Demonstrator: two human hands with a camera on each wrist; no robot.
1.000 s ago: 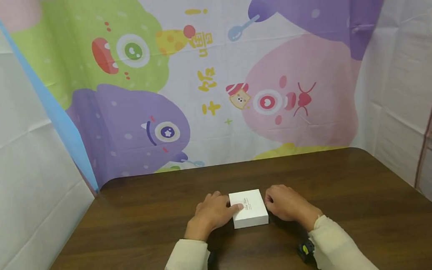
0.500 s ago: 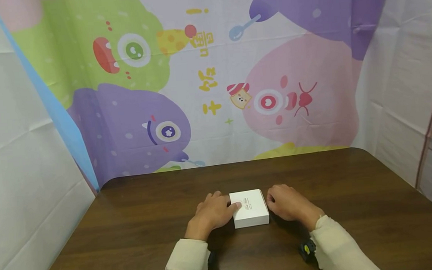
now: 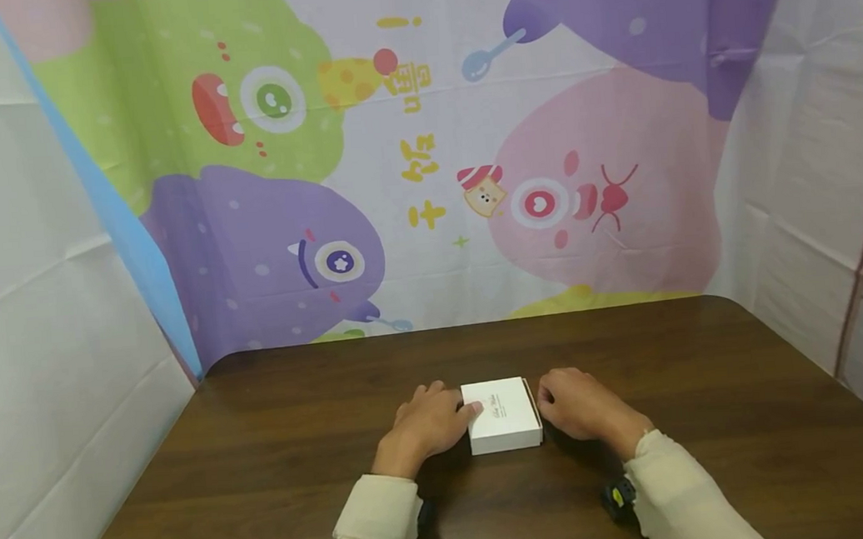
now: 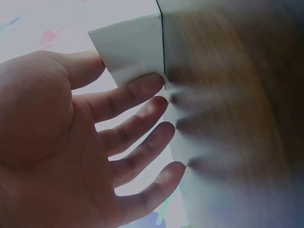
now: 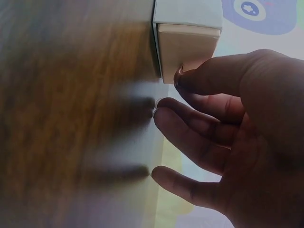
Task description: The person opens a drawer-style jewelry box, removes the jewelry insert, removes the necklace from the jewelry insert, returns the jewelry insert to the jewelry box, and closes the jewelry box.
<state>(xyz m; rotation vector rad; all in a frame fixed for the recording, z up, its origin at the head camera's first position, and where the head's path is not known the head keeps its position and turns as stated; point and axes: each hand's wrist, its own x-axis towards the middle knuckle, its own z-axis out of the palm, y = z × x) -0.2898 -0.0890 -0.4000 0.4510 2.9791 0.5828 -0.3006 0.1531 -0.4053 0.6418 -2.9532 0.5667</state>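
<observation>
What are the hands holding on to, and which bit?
The left hand grips the white box by its left end, thumb on top. The right hand pinches at the inner tray; exact spot unclear.

Drawer (image 5: 185, 49) now slightly out of box (image 3: 504, 428)

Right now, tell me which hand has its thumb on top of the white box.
The left hand: its thumb lies on top of the white box, while the right hand is at the opposite end, by the beige inner part.
</observation>
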